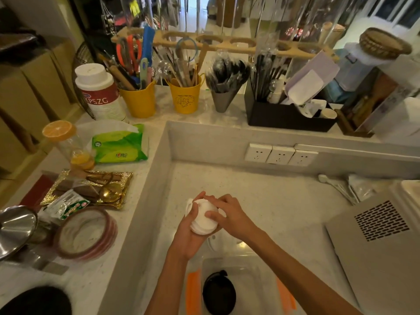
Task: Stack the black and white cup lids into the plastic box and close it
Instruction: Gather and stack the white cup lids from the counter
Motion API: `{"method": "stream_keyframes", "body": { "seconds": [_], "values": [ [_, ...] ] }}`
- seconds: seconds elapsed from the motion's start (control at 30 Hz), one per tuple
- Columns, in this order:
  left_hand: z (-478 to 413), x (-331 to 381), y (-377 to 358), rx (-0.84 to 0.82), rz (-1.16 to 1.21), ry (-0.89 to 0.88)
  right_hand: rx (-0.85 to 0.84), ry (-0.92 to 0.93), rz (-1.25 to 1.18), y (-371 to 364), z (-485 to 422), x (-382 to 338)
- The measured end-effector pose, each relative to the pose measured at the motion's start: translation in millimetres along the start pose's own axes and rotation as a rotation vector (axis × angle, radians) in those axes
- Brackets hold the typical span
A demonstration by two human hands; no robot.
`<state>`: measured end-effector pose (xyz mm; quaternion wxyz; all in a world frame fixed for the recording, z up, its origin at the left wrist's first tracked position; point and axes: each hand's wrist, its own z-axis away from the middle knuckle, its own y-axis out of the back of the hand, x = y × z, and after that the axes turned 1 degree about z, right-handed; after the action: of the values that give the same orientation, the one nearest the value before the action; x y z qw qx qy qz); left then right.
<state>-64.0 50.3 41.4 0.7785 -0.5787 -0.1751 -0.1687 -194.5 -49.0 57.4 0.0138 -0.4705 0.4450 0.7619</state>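
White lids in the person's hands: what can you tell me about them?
The white lids are round, plastic-looking cup lids nested in a small tilted stack above the counter. The left hand cups it from below; the right hand grips its top. It is outside the clear plastic box.

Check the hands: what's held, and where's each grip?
Both hold one stack of white lids. The left hand cups its underside and left rim; the right hand has its grip on the top and right edge.
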Motion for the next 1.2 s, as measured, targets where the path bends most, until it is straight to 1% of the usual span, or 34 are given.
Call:
{"method": "stream_keyframes", "body": {
  "seconds": [0.07, 0.1, 0.17, 0.2, 0.23, 0.27, 0.33, 0.37, 0.4, 0.43, 0.5, 0.57, 0.63, 0.7, 0.8, 0.87, 0.93, 1.0, 1.07, 1.13, 1.2],
  "values": [
    [-1.7, 1.1, 0.8, 0.035, 0.009, 0.0, -0.058, 0.028, 0.04, -0.6, -6.2, 5.8],
    [-3.8, 2.4, -0.3, 0.073, 0.008, -0.003, -0.057, 0.029, 0.054, -0.1, -10.1, 9.6],
    [-8.3, 7.5, 0.3, 0.168, 0.01, -0.026, 0.018, -0.016, 0.118, 4.8, -19.9, 24.9],
    [-9.3, 10.7, 3.1, 0.198, 0.019, -0.042, 0.017, -0.071, 0.202, 7.9, -23.3, 36.9],
    [-8.8, 13.7, 7.0, 0.206, 0.034, -0.053, -0.057, -0.143, 0.319, 9.4, -24.1, 49.7],
    [-7.1, 16.9, 11.5, 0.205, 0.048, -0.061, -0.187, -0.205, 0.427, 8.5, -21.6, 62.3],
    [-1.8, 20.9, 21.1, 0.212, 0.054, -0.071, -0.456, -0.272, 0.549, 2.4, -9.6, 83.5],
    [1.1, 21.2, 26.0, 0.221, 0.05, -0.076, -0.525, -0.28, 0.582, -0.7, -2.3, 91.9],
    [3.4, 20.4, 30.4, 0.233, 0.048, -0.078, -0.531, -0.273, 0.599, -3.6, 4.0, 99.4],
    [5.0, 18.9, 33.1, 0.246, 0.048, -0.077, -0.487, -0.266, 0.602, -5.4, 8.7, 103.8],
    [6.4, 14.8, 35.0, 0.271, 0.045, -0.066, -0.323, -0.304, 0.562, -2.4, 11.7, 101.4],
    [7.1, 10.4, 34.3, 0.283, 0.024, -0.05, -0.142, -0.394, 0.401, 6.9, 8.1, 89.4],
    [6.9, 7.9, 29.7, 0.292, -0.024, -0.053, -0.018, -0.433, 0.061, 21.5, 3.3, 73.8],
    [5.0, 7.3, 21.2, 0.302, -0.108, -0.065, 0.049, -0.414, -0.281, 35.8, 5.0, 55.7],
    [1.0, 5.6, 2.1, 0.298, -0.201, -0.102, 0.123, -0.344, -0.679, 47.7, 13.6, 26.0],
    [-1.4, 2.0, -8.7, 0.252, -0.231, -0.143, 0.148, -0.331, -0.857, 44.5, 18.8, 5.7],
    [-2.8, -0.6, -18.3, 0.161, -0.246, -0.17, 0.183, -0.289, -0.878, 33.3, 23.7, -14.1],
    [-1.8, -2.1, -28.4, 0.084, -0.287, -0.182, 0.243, -0.225, -0.811, 15.8, 24.4, -27.5],
    [-0.4, -4.1, -36.9, 0.095, -0.343, -0.17, 0.345, -0.175, -0.672, 1.1, 21.4, -33.6],
    [0.8, -7.6, -39.7, 0.115, -0.344, -0.134, 0.449, -0.195, -0.545, -6.8, 17.2, -35.5],
    [3.0, -8.4, -38.6, 0.106, -0.291, -0.123, 0.477, -0.205, -0.507, -12.7, 16.9, -36.6]
  ]
}}
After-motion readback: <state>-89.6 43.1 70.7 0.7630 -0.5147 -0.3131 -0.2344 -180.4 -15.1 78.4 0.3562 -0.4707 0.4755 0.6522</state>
